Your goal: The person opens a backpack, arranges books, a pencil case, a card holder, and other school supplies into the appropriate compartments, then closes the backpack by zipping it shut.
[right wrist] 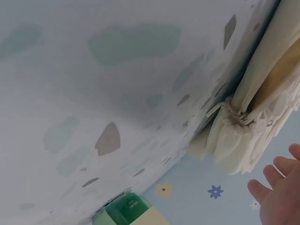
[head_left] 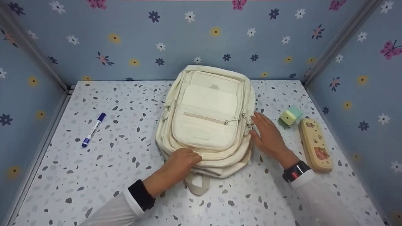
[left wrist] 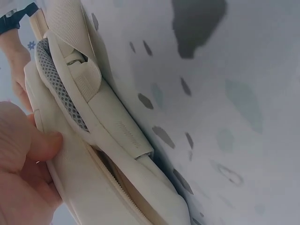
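A cream backpack (head_left: 209,135) lies front side up on the speckled table, its webbing loop (head_left: 198,190) toward me. My left hand (head_left: 181,162) pinches the near edge of the backpack, thumb against the fabric in the left wrist view. Beside that thumb, a zipper (left wrist: 119,187) runs along the bag's edge and stands parted. At the bag's right side, near the zipper pulls, my right hand (head_left: 268,133) has its fingers extended. In the right wrist view its fingertips appear apart from the fabric; the palm side is partly out of frame.
To the right stand a green and yellow box-shaped pencil sharpener (head_left: 289,116) and a yellow pencil case (head_left: 316,146) with bear pictures. A blue-capped marker (head_left: 93,130) lies at the left. Flowered panels (head_left: 188,40) enclose the table's back and sides.
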